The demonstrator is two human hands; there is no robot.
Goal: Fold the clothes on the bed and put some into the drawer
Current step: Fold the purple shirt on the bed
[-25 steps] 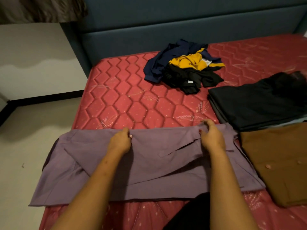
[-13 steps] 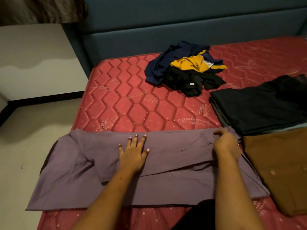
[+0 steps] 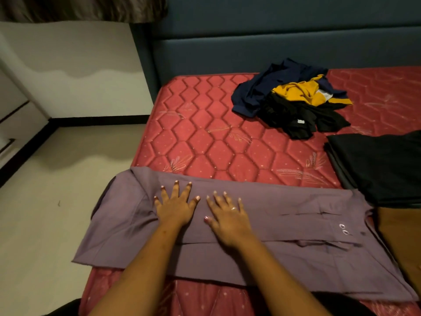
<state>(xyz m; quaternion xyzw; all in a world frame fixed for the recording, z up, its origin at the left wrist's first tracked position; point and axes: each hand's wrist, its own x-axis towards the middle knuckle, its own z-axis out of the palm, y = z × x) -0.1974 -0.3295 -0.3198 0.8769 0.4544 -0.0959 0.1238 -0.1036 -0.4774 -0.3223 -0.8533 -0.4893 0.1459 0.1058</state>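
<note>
the right hand has let go of the fold's edge and now lies flat beside the left hand, both spread wide, pressing the long purple cotton shirt at the near edge of the red quilted mattress. the lengthwise fold looks set. a crumpled navy, yellow and black pile waits near the blue padded headboard.

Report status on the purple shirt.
Both open: left hand and right hand flat on the purple shirt, fingers spread. Shirt partly folded at mattress edge. Beyond, unfolded pile; nothing in the way.
</note>
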